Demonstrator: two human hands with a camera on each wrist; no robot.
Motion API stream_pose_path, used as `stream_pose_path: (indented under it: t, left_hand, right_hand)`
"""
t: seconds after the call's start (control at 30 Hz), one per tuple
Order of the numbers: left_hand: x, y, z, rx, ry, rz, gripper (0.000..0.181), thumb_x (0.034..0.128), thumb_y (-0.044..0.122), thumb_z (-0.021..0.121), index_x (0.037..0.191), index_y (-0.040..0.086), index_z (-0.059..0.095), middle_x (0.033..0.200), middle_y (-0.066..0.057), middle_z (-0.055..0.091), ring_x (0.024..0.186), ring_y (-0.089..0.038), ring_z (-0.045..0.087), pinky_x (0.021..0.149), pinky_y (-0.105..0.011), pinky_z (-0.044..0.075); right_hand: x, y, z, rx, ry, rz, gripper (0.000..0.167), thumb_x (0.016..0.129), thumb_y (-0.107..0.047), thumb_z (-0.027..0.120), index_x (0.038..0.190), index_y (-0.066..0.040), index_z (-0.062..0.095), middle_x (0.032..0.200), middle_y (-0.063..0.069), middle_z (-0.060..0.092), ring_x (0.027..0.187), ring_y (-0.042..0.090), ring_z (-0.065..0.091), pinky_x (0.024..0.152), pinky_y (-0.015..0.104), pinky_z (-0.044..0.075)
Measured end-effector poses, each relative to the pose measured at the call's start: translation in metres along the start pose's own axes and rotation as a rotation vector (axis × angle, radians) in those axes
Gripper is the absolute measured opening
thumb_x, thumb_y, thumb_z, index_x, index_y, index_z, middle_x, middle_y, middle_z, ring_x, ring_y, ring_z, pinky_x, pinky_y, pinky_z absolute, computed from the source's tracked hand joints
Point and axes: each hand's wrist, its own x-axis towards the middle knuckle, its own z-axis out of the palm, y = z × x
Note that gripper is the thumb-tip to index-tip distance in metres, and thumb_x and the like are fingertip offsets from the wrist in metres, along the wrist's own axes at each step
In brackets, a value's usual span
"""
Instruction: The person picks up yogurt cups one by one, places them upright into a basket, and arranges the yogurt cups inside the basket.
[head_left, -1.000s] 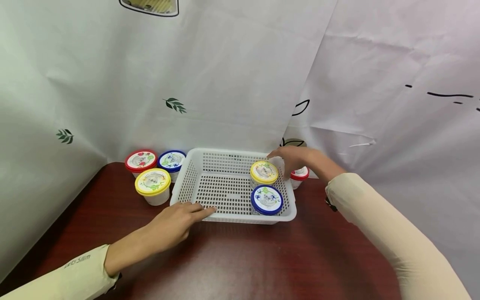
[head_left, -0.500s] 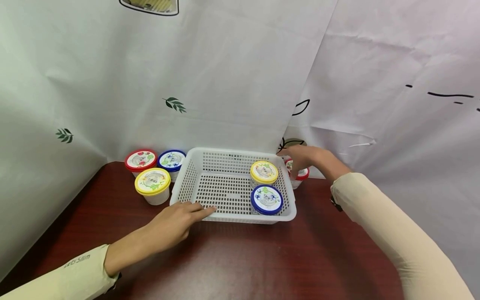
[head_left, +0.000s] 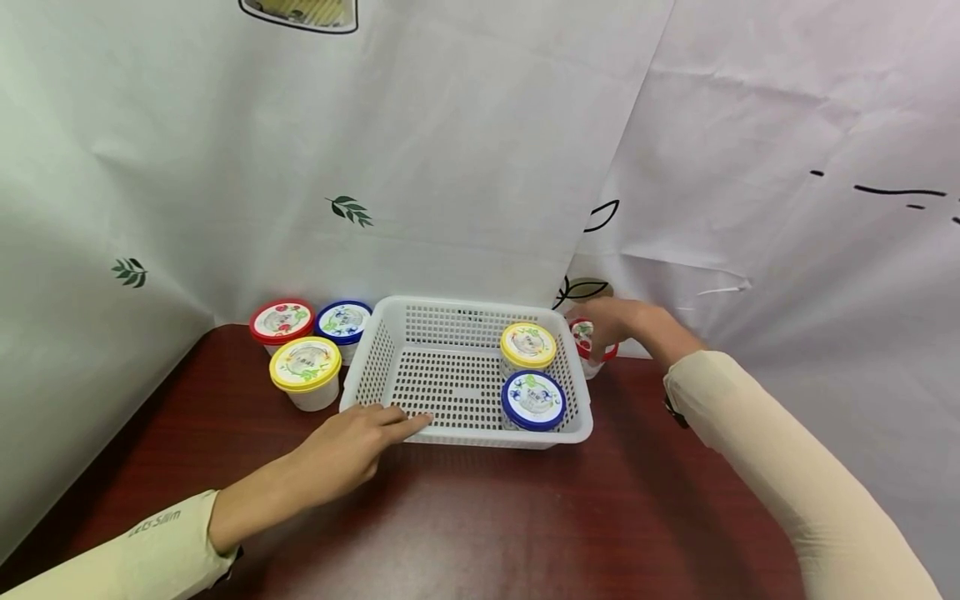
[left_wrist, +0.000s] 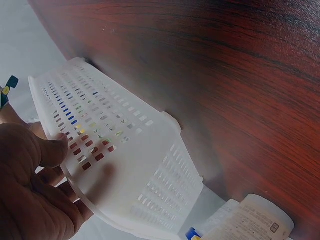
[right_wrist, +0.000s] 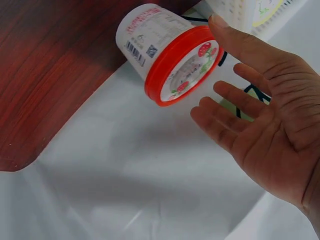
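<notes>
A white plastic basket [head_left: 468,439] with slotted walls sits mid-table. My left hand [head_left: 347,450] grips its near rim at the left corner; the left wrist view shows the thumb outside the basket wall [left_wrist: 132,180] and fingers over the rim. Inside the basket's right end stand a yellow-lidded tub [head_left: 528,345] and a blue-lidded tub [head_left: 533,400]. Just beyond the basket's right side is a red-lidded tub [right_wrist: 160,50]. My right hand [right_wrist: 272,107] hovers over it, fingers spread, thumb near the lid's edge. Whether the thumb touches it I cannot tell.
Left of the basket several tubs cluster: red-lidded [head_left: 282,320], blue-lidded [head_left: 343,322] and yellow-lidded [head_left: 306,364]. A white printed sheet [head_left: 450,167] hangs close behind them and along both sides. The reddish-brown table [head_left: 480,517] extends toward me.
My right hand has moved right, from the basket's far right corner to over the red-lidded tub outside it. The left hand and the basket have stayed put.
</notes>
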Motion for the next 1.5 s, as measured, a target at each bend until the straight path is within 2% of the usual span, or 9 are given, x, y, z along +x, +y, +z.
stream_pose_path:
  t: [0.13, 0.4, 0.77, 1.1, 1.23, 1.5]
  left_hand:
    - [0.000, 0.001, 0.001, -0.003, 0.000, 0.001, 0.072, 0.0821, -0.014, 0.074, 0.147, 0.017, 0.077, 0.115, 0.001, 0.081, 0.105, -0.019, 0.075, 0.091, -0.046, 0.063]
    - [-0.003, 0.003, 0.003, -0.016, -0.008, -0.006, 0.071, 0.0833, -0.013, 0.075, 0.147, 0.018, 0.077, 0.115, 0.001, 0.081, 0.103, -0.020, 0.075, 0.092, -0.046, 0.063]
    - [-0.003, 0.002, 0.003, -0.006, -0.006, -0.009, 0.071, 0.0832, -0.012, 0.076, 0.147, 0.018, 0.077, 0.117, 0.000, 0.081, 0.104, -0.021, 0.075, 0.092, -0.046, 0.063]
    - [-0.001, 0.001, 0.002, -0.004, -0.009, -0.010, 0.070, 0.0833, -0.012, 0.076, 0.147, 0.018, 0.077, 0.115, 0.001, 0.081, 0.104, -0.020, 0.075, 0.092, -0.046, 0.063]
    - [-0.001, 0.001, 0.001, -0.004, -0.006, -0.006, 0.071, 0.0827, -0.012, 0.076, 0.147, 0.018, 0.077, 0.115, 0.001, 0.081, 0.104, -0.020, 0.075, 0.092, -0.046, 0.063]
    - [0.001, 0.001, 0.000, -0.004, -0.011, -0.012, 0.070, 0.0841, -0.012, 0.076, 0.147, 0.018, 0.077, 0.116, 0.000, 0.081, 0.105, -0.020, 0.075, 0.093, -0.046, 0.064]
  right_hand:
    - [0.003, 0.003, 0.005, 0.012, 0.001, 0.023, 0.093, 0.080, -0.016, 0.101, 0.163, -0.013, 0.058, 0.147, 0.020, 0.070, 0.128, 0.039, 0.067, 0.112, 0.062, 0.060]
    - [0.010, 0.007, 0.018, 0.007, -0.019, 0.033, 0.101, 0.083, -0.022, 0.100, 0.170, -0.012, 0.049, 0.168, 0.023, 0.055, 0.144, 0.043, 0.059, 0.122, 0.068, 0.051]
    - [0.015, 0.011, 0.024, 0.009, -0.014, 0.026, 0.104, 0.084, -0.021, 0.100, 0.172, -0.011, 0.046, 0.168, 0.024, 0.054, 0.142, 0.042, 0.060, 0.123, 0.067, 0.051]
    - [0.014, 0.014, 0.025, 0.000, -0.011, 0.033, 0.107, 0.085, -0.018, 0.099, 0.174, -0.010, 0.041, 0.176, 0.029, 0.041, 0.158, 0.051, 0.046, 0.129, 0.071, 0.042]
    - [0.013, 0.015, 0.022, 0.005, -0.014, 0.030, 0.107, 0.083, -0.018, 0.099, 0.174, -0.010, 0.043, 0.175, 0.029, 0.043, 0.155, 0.050, 0.049, 0.128, 0.071, 0.044]
    - [0.010, 0.020, 0.018, 0.007, -0.003, 0.019, 0.099, 0.080, -0.020, 0.101, 0.166, -0.009, 0.054, 0.157, 0.024, 0.061, 0.136, 0.042, 0.063, 0.117, 0.064, 0.057]
